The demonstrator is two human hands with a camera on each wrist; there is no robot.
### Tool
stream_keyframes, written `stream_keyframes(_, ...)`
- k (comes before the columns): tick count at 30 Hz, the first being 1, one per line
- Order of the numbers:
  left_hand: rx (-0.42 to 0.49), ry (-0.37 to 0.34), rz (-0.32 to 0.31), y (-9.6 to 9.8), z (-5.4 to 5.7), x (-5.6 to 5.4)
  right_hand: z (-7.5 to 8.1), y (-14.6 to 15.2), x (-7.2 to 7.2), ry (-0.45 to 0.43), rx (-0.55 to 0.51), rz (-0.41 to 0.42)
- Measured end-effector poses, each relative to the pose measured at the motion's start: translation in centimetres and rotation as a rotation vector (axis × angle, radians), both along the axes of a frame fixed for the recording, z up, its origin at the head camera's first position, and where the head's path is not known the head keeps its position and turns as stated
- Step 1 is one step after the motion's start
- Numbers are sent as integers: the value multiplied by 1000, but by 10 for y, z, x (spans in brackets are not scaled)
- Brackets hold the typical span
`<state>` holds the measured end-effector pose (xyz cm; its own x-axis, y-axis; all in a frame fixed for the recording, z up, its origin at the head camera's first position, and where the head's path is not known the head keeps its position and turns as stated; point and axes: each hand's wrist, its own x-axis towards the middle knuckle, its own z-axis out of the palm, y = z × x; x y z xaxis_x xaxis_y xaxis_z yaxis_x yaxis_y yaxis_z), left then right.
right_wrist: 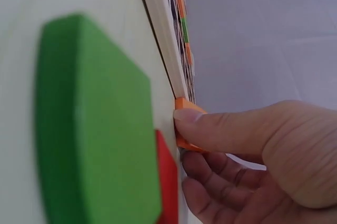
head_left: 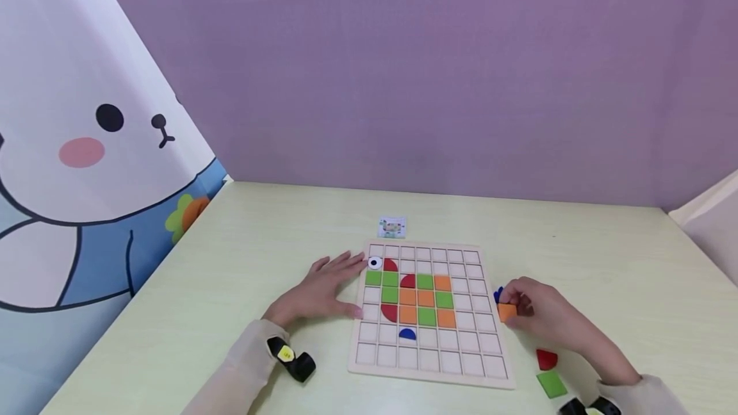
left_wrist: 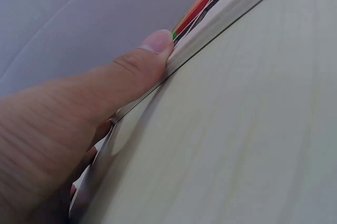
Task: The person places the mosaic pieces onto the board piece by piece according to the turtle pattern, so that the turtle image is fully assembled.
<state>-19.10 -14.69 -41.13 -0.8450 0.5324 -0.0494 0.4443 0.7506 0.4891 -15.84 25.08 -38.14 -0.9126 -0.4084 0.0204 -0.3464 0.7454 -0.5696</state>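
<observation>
My right hand pinches an orange square tile just off the right edge of a pale wooden grid board. In the right wrist view the thumb presses on that orange tile. Partly behind it lies a small blue piece. My left hand rests at the board's left edge, fingers spread, the thumb touching its side. On the board sit several green and orange squares, red rounded pieces, a round eye tile and a blue half-circle.
A red piece and a green square tile lie on the table to the right, close to my right forearm. Behind the board is a small picture card. A purple cloth hangs along the table's far edge.
</observation>
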Motion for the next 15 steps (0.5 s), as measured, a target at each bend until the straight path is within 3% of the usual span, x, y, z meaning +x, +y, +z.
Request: stream_keyframes(15, 11, 5, -15, -1, -1, -2, 1, 1, -6, 2, -38, 50)
